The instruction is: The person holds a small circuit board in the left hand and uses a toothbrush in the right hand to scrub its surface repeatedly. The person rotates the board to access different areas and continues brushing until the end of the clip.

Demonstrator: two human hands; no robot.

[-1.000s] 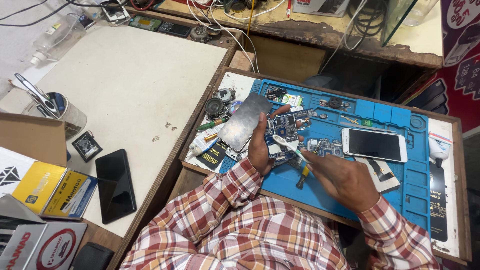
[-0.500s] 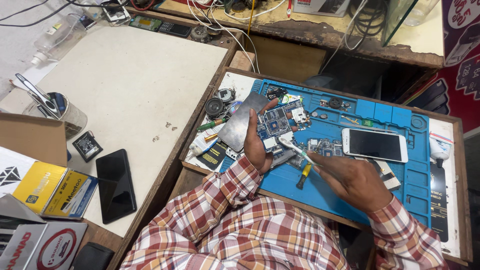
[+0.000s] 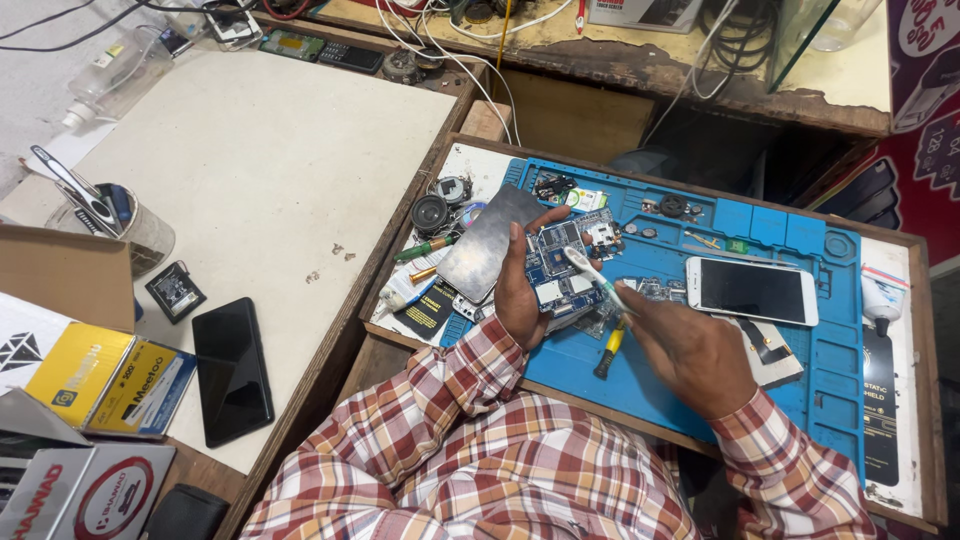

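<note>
The left hand (image 3: 520, 295) grips the opened phone (image 3: 560, 275) tilted up off the blue mat (image 3: 790, 330), so the right hand (image 3: 690, 355), closed around a white brush (image 3: 595, 278), can reach its circuit board.

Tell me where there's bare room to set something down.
The pale board is bare between the cup and the black phone. The blue mat is crowded around the circuit board and the white phone.

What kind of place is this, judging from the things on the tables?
Most likely a mobile phone repair bench. The left hand holds an opened phone's circuit board over a blue repair mat, while the right hand works on it with a white brush. Loose parts and a white phone lie nearby.
</note>
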